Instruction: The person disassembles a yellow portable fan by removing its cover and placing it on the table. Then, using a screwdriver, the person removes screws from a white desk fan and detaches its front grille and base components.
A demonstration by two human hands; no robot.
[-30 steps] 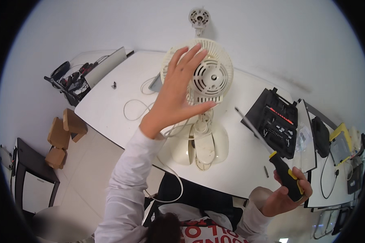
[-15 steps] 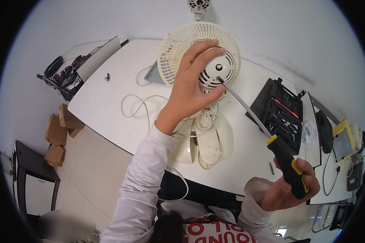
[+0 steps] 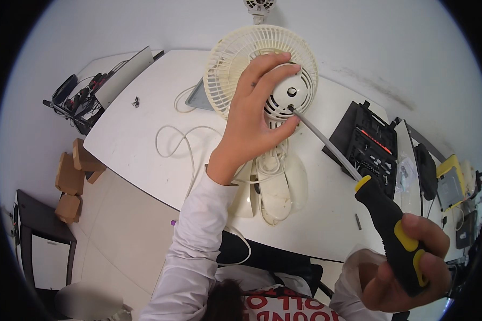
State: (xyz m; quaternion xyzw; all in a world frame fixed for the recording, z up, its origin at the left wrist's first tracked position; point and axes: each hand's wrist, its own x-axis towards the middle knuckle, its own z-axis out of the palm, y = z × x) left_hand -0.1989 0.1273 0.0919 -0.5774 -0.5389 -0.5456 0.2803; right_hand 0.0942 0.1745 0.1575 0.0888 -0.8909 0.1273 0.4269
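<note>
A cream desk fan (image 3: pixel 235 64) stands on the white table (image 3: pixel 144 144), its rear motor housing (image 3: pixel 286 96) turned toward me. My left hand (image 3: pixel 254 115) grips that housing, fingers wrapped over its top and thumb below. My right hand (image 3: pixel 407 270) is closed around the black and yellow handle of a long screwdriver (image 3: pixel 383 214). The grey shaft runs up and left, and its tip rests on the back of the housing. The fan's white cord (image 3: pixel 179 142) loops across the table to the left of its base (image 3: pixel 276 187).
An open black tool case (image 3: pixel 367 147) with bits lies right of the fan. Small devices and a yellow-framed item (image 3: pixel 450 179) sit at the far right. A laptop (image 3: pixel 120 75) and cables rest at the table's left end. Cardboard boxes (image 3: pixel 69 176) and a dark cabinet stand on the floor.
My left hand shifted from the fan's grille to gripping the motor housing. My right hand raised the screwdriver from beside the table and set its tip against the housing.
</note>
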